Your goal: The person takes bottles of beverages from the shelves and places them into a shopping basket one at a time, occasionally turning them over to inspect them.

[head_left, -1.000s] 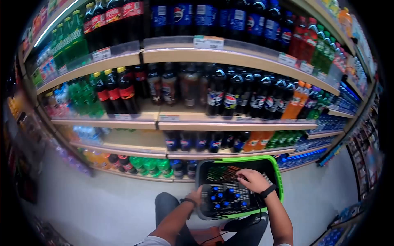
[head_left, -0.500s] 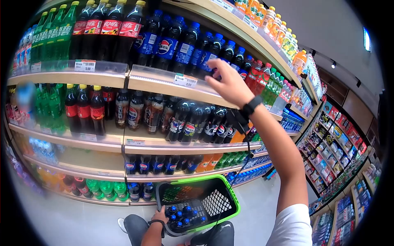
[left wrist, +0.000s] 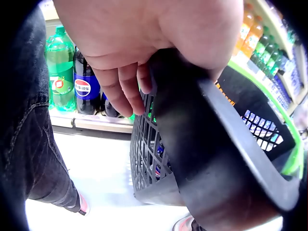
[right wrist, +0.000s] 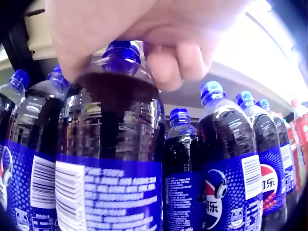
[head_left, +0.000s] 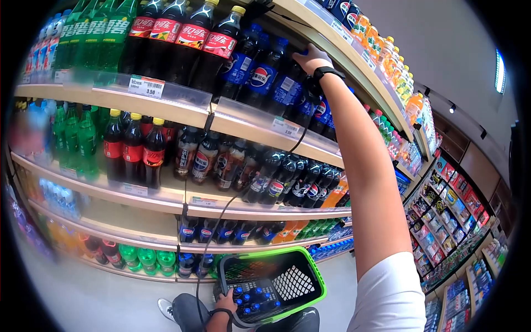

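High on the shelf, my right hand reaches in among blue-capped cola bottles. The right wrist view shows that hand with thumb and curled fingers around the neck of one cola bottle, which stands upright, its barcode side facing the camera. Low down, my left hand grips the near-left edge of a black basket with a green rim. In the left wrist view this hand curls its fingers over the dark basket edge. Several blue-capped bottles are inside the basket.
Red-labelled cola bottles stand left of the blue-labelled ones. A wooden shelf edge runs below, and another shelf overhangs the right hand. A black cable hangs before the lower shelves. The person's knees are beside the basket.
My right hand has risen from over the basket, past the shelf front, to the bottle tops and now grips one neck. My left hand stays on the basket edge. The head view has turned.
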The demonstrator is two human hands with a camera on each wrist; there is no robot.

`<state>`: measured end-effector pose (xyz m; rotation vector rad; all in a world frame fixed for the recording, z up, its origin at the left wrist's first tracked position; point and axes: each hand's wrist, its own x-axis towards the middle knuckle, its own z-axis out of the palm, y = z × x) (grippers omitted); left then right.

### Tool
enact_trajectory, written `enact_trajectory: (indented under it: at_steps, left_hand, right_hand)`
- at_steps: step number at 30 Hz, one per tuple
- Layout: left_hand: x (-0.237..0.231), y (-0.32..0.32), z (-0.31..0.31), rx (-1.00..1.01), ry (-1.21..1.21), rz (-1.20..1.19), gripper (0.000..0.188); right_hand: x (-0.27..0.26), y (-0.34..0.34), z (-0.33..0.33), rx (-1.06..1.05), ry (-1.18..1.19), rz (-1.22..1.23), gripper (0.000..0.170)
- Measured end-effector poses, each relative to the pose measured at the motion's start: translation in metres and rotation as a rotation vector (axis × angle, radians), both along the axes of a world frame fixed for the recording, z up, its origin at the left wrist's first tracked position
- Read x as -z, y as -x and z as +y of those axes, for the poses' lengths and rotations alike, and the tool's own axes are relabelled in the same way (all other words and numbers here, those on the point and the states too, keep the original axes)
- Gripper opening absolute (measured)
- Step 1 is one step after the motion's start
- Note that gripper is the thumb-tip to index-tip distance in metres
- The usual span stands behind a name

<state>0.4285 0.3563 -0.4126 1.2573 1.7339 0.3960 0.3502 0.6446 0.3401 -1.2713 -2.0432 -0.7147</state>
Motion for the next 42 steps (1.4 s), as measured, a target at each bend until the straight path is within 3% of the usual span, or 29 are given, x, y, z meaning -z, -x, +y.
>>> enact_trajectory:
  at_steps: [4,6,8,10,12,14,16,18,19,20,22,24,28,31,35,36,39,40,41,42]
  left_hand:
    - [0.0,0.001,0.001,0.036,-0.006,0.037,0.085]
    - [0.029,-0.002,0.013,0.029,0.009,0.019,0.088]
    - [-0.003,0.002,0.013,0.065,0.025,0.08,0.088]
    - [-0.092,0.016,-0.014,0.042,-0.163,0.031,0.066]
    - [-0.163,0.032,-0.055,-0.007,-0.709,-0.068,0.055]
    - [-0.263,0.048,-0.103,-0.102,-0.974,-0.093,0.049]
    - [-0.316,0.059,-0.133,-0.174,-1.098,0.001,0.062]
    - [-0.345,0.054,-0.153,-0.339,-1.149,-0.399,0.086]
    - [-0.352,0.049,-0.16,-0.35,-1.23,-0.48,0.095]
    - [-0.355,0.041,-0.168,-0.368,-1.305,-0.558,0.104]
    - [-0.34,0.026,-0.178,-0.439,-1.339,-0.251,0.107]
    - [-0.343,0.009,-0.194,-0.486,-1.219,-0.442,0.099]
    - [-0.332,-0.008,-0.204,-0.482,-1.003,-0.399,0.093]
    - [-0.314,-0.013,-0.201,-0.404,-0.946,-0.248,0.09]
    - [-0.312,-0.024,-0.173,-0.346,-0.876,-0.377,0.079]
    - [-0.305,-0.022,-0.158,-0.251,-0.88,-0.312,0.076]
    - [-0.277,-0.011,-0.1,-0.034,-0.602,-0.17,0.073]
    - [-0.254,-0.006,-0.076,0.029,-0.55,-0.096,0.072]
    - [-0.22,-0.002,-0.054,0.119,-0.678,0.013,0.07]
    - [-0.191,0.003,-0.034,0.189,-0.623,0.172,0.068]
  right_hand:
    - [-0.003,-0.039,-0.037,-0.115,-0.097,-0.115,0.05]
    - [0.024,-0.068,-0.059,-0.349,-0.245,0.003,0.035]
    - [0.061,-0.099,-0.092,-0.498,-0.408,0.028,0.023]
    - [0.104,-0.136,-0.139,-0.648,-0.586,0.068,0.017]
    - [0.15,-0.175,-0.169,-0.685,-0.709,0.28,0.014]
    - [0.184,-0.217,-0.192,-0.708,-0.46,0.763,0.017]
    - [0.211,-0.231,-0.239,-0.998,-0.168,1.172,0.019]
    - [0.247,-0.241,-0.288,-1.023,-0.003,1.235,0.02]
    - [0.271,-0.246,-0.299,-0.969,0.022,1.233,0.02]
    - [0.296,-0.25,-0.311,-0.912,0.057,1.23,0.02]
    - [0.331,-0.251,-0.348,-0.889,0.352,1.404,0.018]
    - [0.366,-0.264,-0.368,-0.756,0.609,1.547,0.017]
    - [0.414,-0.295,-0.385,-0.461,0.954,1.633,0.013]
    - [0.43,-0.313,-0.391,-0.346,0.95,1.622,0.012]
    - [0.443,-0.331,-0.381,-0.274,0.905,1.65,0.012]
    - [0.45,-0.335,-0.371,-0.26,0.869,1.671,0.012]
    - [0.48,-0.359,-0.317,-0.156,0.612,1.393,0.015]
    - [0.482,-0.356,-0.302,-0.146,0.621,1.381,0.015]
    - [0.484,-0.352,-0.289,-0.052,0.533,1.186,0.016]
    - [0.487,-0.347,-0.277,0.034,0.446,0.989,0.018]
